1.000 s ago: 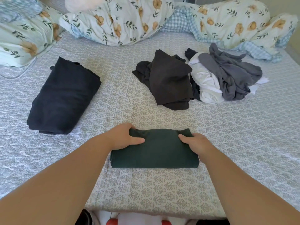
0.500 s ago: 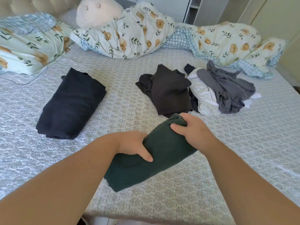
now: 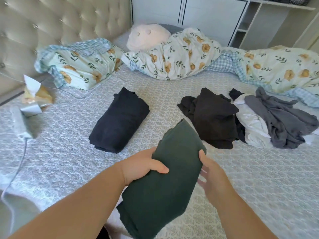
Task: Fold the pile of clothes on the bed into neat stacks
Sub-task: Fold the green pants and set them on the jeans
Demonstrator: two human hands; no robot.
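Above the patterned bed [image 3: 259, 178], folded green garment [image 3: 165, 178] held aloft: left hand [image 3: 143, 165] gripping its side, thumb curled over; right hand [image 3: 211, 175] blurred, fingers apparently loosening. Best laid square onto folded dark garment [image 3: 119, 119], edges aligned, keeping folds from slipping; unfolded pile [image 3: 250, 116] waiting beyond.

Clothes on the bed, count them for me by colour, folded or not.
Dark green: 1, folded, in both hands
Navy: 1, folded
Black: 1, loose
White: 1, loose
Grey: 1, loose
Total: 5 that I can tell apart
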